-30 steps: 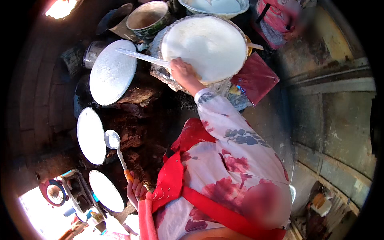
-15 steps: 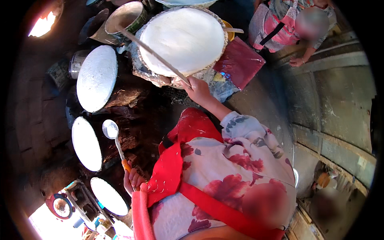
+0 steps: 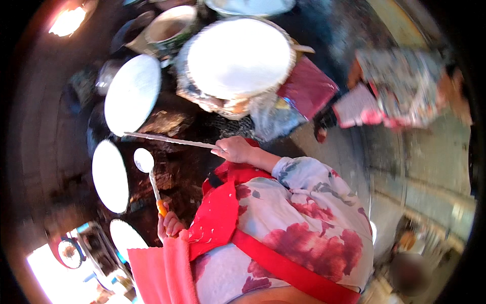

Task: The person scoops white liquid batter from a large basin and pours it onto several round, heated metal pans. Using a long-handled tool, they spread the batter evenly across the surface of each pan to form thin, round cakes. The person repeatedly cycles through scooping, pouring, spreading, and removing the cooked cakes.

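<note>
My right hand (image 3: 234,150) is closed on a long thin flat stick (image 3: 169,140), whose far end reaches left to the lower edge of an upper white round plate (image 3: 131,93). My left hand (image 3: 171,224), low on the left, grips the orange handle of a ladle (image 3: 144,161) with a white-coated bowl. Beside the ladle are a middle white round plate (image 3: 109,177) and a lower one (image 3: 124,235), partly hidden by pink cloth (image 3: 157,268). Beyond my right hand is a large round surface covered in white (image 3: 238,58) on a crusted mount.
Pots (image 3: 167,30) and a pale basin (image 3: 250,6) stand at the back. A maroon sheet (image 3: 309,88) and crumpled plastic (image 3: 273,121) lie right of the large round surface. A co-worker (image 3: 400,88) bends at the right. A bright opening (image 3: 45,268) is at lower left.
My right hand and stick have drawn back and down from the large round surface toward the left plates. The co-worker has moved lower and bent over. My left hand still holds the ladle.
</note>
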The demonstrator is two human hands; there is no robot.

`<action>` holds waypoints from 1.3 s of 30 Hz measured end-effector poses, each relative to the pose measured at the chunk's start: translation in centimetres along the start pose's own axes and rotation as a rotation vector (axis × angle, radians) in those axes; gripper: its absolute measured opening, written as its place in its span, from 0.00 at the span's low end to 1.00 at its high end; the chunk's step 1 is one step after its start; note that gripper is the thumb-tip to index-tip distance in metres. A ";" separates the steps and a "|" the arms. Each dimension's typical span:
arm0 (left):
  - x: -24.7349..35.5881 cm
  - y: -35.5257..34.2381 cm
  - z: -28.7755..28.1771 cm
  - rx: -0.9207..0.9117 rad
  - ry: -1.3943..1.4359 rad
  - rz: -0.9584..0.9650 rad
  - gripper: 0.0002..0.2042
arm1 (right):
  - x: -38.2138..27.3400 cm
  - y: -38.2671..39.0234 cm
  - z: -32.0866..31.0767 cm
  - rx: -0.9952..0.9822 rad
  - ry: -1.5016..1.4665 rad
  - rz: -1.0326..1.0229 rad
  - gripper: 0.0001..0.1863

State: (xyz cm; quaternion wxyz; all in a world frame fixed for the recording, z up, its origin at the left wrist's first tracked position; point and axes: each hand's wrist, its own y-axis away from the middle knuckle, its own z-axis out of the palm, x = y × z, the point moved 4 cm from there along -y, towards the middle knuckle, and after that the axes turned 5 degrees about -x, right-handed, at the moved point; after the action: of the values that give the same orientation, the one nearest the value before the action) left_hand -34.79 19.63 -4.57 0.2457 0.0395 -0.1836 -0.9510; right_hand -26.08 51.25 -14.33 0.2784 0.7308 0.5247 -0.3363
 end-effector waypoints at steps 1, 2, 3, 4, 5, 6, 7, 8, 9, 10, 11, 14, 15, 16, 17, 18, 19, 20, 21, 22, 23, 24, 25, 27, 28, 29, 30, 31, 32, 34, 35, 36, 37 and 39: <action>-0.1 0.7 -0.2 -0.050 0.018 0.034 0.18 | -0.3 -1.5 0.6 -0.023 -0.004 -0.029 0.23; 0.3 1.0 0.0 -0.125 0.036 0.065 0.18 | -1.1 -3.4 2.1 -0.060 -0.009 -0.078 0.23; 1.1 1.3 -1.2 -0.129 0.065 0.087 0.19 | -1.2 -4.8 3.2 -0.117 0.007 -0.043 0.23; 0.7 1.8 -0.6 -0.106 0.128 0.171 0.19 | -2.4 -6.1 3.2 -0.135 -0.010 -0.039 0.21; 0.1 2.6 -0.4 -0.055 0.133 0.282 0.20 | -3.3 -7.1 3.7 -0.126 -0.001 -0.085 0.21; -0.1 3.4 -1.2 -0.034 0.139 0.335 0.20 | -3.3 -8.0 4.6 -0.255 -0.023 -0.017 0.21; -0.5 3.6 -1.0 -0.104 0.183 0.375 0.18 | -3.2 -9.0 5.4 -0.277 0.034 -0.033 0.21; -0.9 4.4 -1.2 -0.093 0.218 0.451 0.17 | -3.1 -9.6 6.6 -0.332 0.026 -0.066 0.22; -1.7 5.4 -2.0 -0.111 0.312 0.545 0.16 | -2.4 -10.2 8.3 -0.394 0.004 -0.127 0.21; -3.2 5.7 -2.0 -0.089 0.318 0.625 0.16 | -1.1 -10.7 9.2 -0.465 -0.022 -0.170 0.21; -4.4 6.3 -2.5 -0.099 0.355 0.706 0.16 | 0.1 -11.0 10.8 -0.532 -0.033 -0.220 0.21; -8.4 7.8 -3.9 -0.010 0.379 0.951 0.15 | 0.6 -11.9 14.3 -0.784 -0.102 -0.193 0.22; -9.8 8.1 -4.0 0.203 0.247 1.021 0.15 | 0.5 -12.2 15.1 -0.850 -0.138 -0.196 0.22; -11.0 8.4 -3.4 0.568 0.035 1.063 0.14 | -0.1 -12.4 15.7 -0.922 -0.108 -0.164 0.23; -13.0 8.1 -3.7 0.852 -0.142 1.110 0.14 | -0.6 -12.7 16.3 -0.988 -0.051 -0.173 0.23; -14.9 8.8 -3.9 1.156 -0.318 1.098 0.14 | -1.4 -12.4 17.2 -1.051 -0.002 -0.171 0.23; -17.0 9.5 -4.2 1.390 -0.455 1.081 0.14 | -2.4 -11.8 18.2 -1.146 -0.028 -0.121 0.23; -19.0 10.1 -3.9 1.337 -0.322 1.105 0.14 | -3.7 -11.1 19.1 -1.213 0.031 -0.169 0.23; -20.7 10.8 -4.0 1.258 -0.202 1.140 0.14 | -4.8 -10.5 20.2 -1.261 0.041 -0.224 0.23; -22.5 11.1 -4.1 1.160 -0.086 1.180 0.15 | -5.8 -10.0 21.2 -1.303 0.059 -0.282 0.23; -24.1 10.9 -3.3 0.843 0.162 1.336 0.16 | -7.0 -9.1 22.1 -1.355 0.055 -0.324 0.23; -25.7 10.5 -2.5 0.708 0.262 1.450 0.18 | -8.2 -8.3 22.8 -1.410 0.053 -0.366 0.22; -27.5 10.2 -2.1 0.663 0.291 1.536 0.18 | -9.2 -7.2 23.5 -1.461 0.050 -0.405 0.22; -31.3 9.6 -1.4 0.606 0.345 1.698 0.18 | -10.2 -5.0 25.1 -1.538 0.051 -0.531 0.22; -33.1 9.2 -1.3 0.591 0.375 1.772 0.18 | -10.5 -4.0 25.8 -1.576 0.051 -0.591 0.22; -35.1 8.8 -0.9 0.589 0.409 1.844 0.19 | -10.5 -2.6 26.1 -1.627 0.037 -0.587 0.21; -37.0 8.3 -0.9 0.585 0.469 1.920 0.19 | -10.1 -1.6 26.7 -1.687 0.019 -0.567 0.21; -38.7 8.2 -1.0 0.580 0.532 1.991 0.19 | -10.5 -0.3 26.4 -1.721 0.033 -0.578 0.20; -40.6 7.8 -1.3 0.576 0.594 2.059 0.19 | -10.5 1.0 26.1 -1.754 0.046 -0.585 0.19; -44.5 7.6 -2.8 0.573 0.679 2.165 0.19 | -9.6 2.5 26.5 -1.714 0.053 -0.948 0.20; -46.7 7.5 -3.7 0.673 0.756 2.168 0.18 | -9.2 3.6 26.4 -1.633 0.007 -1.257 0.20; -48.9 7.7 -4.9 0.771 0.830 2.158 0.17 | -8.3 4.0 26.5 -1.623 0.033 -1.325 0.19; -51.5 7.8 -6.4 0.891 0.895 2.099 0.17 | -8.0 5.1 26.0 -1.621 0.052 -1.389 0.19; -57.0 8.8 -10.5 1.104 1.020 1.931 0.17 | -8.5 7.2 24.2 -1.628 0.120 -1.457 0.19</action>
State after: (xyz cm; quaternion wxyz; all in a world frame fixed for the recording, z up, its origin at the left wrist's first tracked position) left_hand 20.83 36.50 -11.92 0.8444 0.3542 -0.3990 -0.0480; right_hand -25.91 25.87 -22.27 0.3862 -0.1427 0.9091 0.0633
